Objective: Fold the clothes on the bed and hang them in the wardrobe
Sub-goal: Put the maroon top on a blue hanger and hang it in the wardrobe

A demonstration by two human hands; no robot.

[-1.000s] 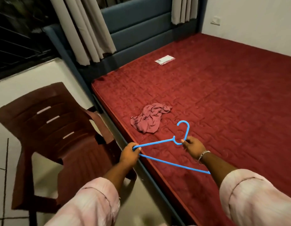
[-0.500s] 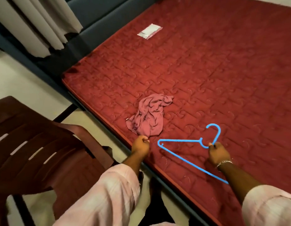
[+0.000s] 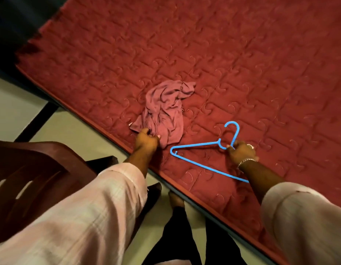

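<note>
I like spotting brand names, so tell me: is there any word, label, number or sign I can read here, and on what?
None: no readable text shows anywhere.
Cloth: a small pale bit at its near-left corner may be a tag, too small to read.
Hanger: plain blue, no marking visible.
Mattress: quilted pattern only, no letters.
Bracelet: too small to tell.

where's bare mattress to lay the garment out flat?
Bare: the wide stretch of mattress beyond and right of the crumpled garment, and the strip left of it toward the corner. Crowded: the near edge, where the left hand grips the garment and the right hand holds the hanger.
</note>
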